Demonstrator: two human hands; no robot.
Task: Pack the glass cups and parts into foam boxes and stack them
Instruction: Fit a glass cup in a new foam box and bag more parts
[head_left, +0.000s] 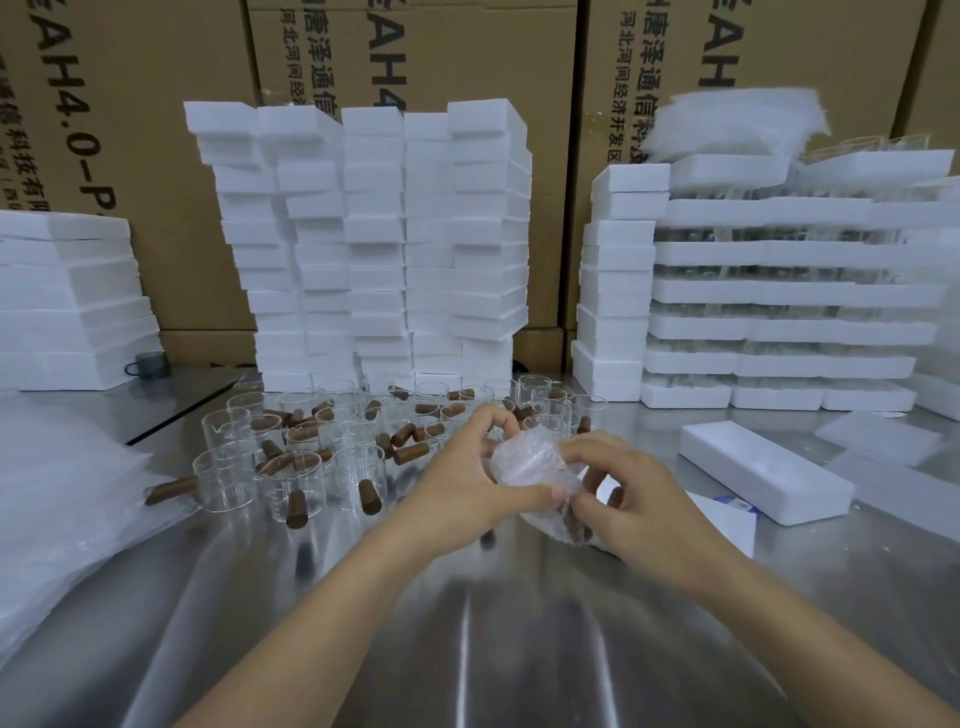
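Observation:
Both hands hold a bundle of bubble wrap (530, 465) above the steel table (467, 623); something brown shows at its lower end. My left hand (467, 467) grips the bundle from the left, fingers curled over its top. My right hand (623, 488) pinches the wrap on its right side. Behind the hands stand several clear glass cups (226, 475), some with brown wooden handles (296, 509). One open foam box (763, 470) lies to the right.
Tall stacks of white foam boxes (374, 244) rise at the back centre, with more foam stacks at the left (67, 301) and right (779, 291). Sheets of bubble wrap (62, 509) lie at the left. Cardboard cartons (156, 104) form the back wall.

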